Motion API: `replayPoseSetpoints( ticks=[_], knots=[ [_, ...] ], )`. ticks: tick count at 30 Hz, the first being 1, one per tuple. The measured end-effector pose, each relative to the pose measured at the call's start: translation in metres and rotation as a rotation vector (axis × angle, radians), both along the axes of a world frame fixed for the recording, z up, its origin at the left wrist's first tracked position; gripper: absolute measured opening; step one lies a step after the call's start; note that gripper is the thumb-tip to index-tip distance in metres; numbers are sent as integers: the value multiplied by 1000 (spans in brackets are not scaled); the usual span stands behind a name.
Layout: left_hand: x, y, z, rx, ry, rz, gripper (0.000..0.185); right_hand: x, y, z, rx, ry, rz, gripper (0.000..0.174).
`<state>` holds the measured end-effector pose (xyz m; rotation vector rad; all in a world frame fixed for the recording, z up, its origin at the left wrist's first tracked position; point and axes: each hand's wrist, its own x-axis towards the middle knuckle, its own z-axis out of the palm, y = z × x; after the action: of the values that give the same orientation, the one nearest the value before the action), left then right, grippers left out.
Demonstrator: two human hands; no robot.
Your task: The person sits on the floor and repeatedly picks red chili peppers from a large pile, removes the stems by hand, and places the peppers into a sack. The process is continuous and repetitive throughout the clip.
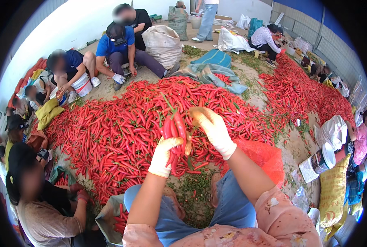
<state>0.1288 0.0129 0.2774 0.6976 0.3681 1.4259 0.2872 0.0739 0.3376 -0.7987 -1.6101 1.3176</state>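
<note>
My left hand [164, 156], in a pale rubber-coated work glove, is closed around a bunch of red chili peppers [174, 128] with green stems pointing up. My right hand [212, 129], gloved alike, is just right of the bunch, its fingers bent; whether something small is between thumb and fingertips cannot be told. A large heap of red chili peppers [115, 136] spreads across the ground beneath and beyond both hands. Green stems and leaves [197, 191] litter the ground between my feet. An orange-red mesh sack [263, 160] lies beside my right knee.
At lower left, a co-worker [44, 197] sits near an open woven sack [109, 213] holding peppers. More people sit beyond the heap. A white bucket [324, 159] lies tilted at right beside a yellow woven sack [331, 194]. A green-grey sack [208, 74] lies at the heap's far edge.
</note>
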Motion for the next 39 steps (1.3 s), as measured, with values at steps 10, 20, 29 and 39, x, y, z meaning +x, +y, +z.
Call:
replayPoseSetpoints(
  ticks=[10, 20, 29, 39],
  knots=[
    [-2, -20, 2, -127, 336, 16, 41, 16, 3, 7, 57, -276, 184, 32],
    [2, -20, 0, -109, 402, 152, 42, 28, 2, 6, -146, -236, 223, 28],
    [-23, -26, 8, -71, 382, -128, 37, 24, -9, 2, -401, -5, 407, 29],
    [-15, -33, 18, -37, 434, -275, 37, 25, -17, -7, -351, 33, 534, 27]
  ],
)
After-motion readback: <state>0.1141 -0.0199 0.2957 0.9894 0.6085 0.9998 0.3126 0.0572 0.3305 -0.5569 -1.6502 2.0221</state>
